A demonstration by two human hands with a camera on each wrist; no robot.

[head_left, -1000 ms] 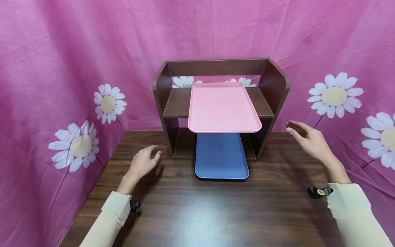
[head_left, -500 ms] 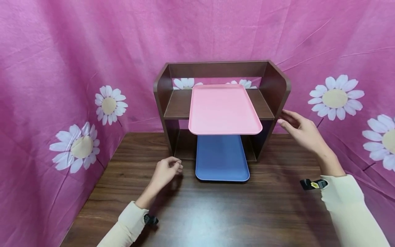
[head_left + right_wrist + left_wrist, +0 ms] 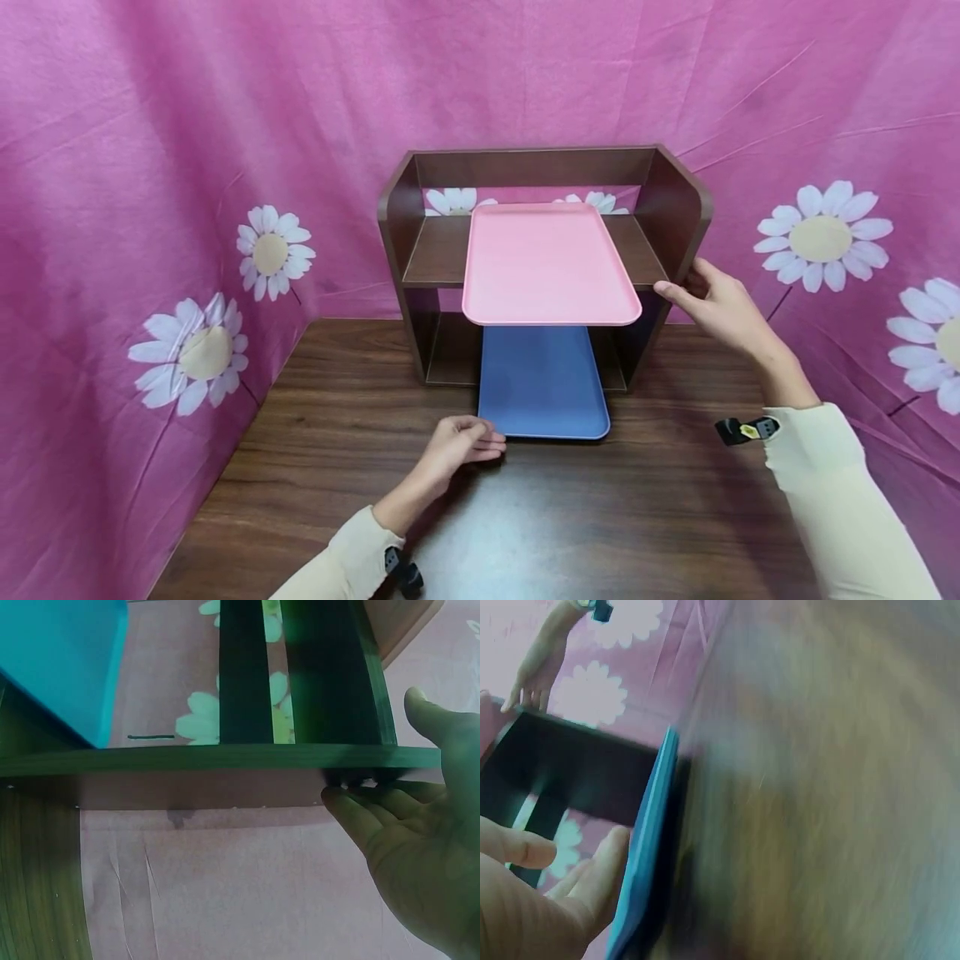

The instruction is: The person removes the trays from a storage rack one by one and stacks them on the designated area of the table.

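Note:
A brown two-tier shelf (image 3: 442, 254) stands on the table. The pink tray (image 3: 551, 267) lies on its upper tier and juts out in front. Below, the blue tray (image 3: 543, 383) extends from the lower tier over the tabletop. My left hand (image 3: 453, 450) is at the blue tray's front left corner. In the left wrist view its thumb stands apart from the fingers (image 3: 604, 874), which are right beside the blue tray's edge. My right hand (image 3: 720, 308) holds the shelf's right side panel, its thumb across the front edge and the fingertips (image 3: 341, 802) against the outer face.
Dark wood tabletop (image 3: 360, 367) runs round the shelf and toward me. A pink curtain (image 3: 525, 75) with white daisies hangs behind and along both sides.
My left hand has moved right from the table's left part to the blue tray's front corner. My right hand has come left onto the shelf's side panel. The trays have kept their places.

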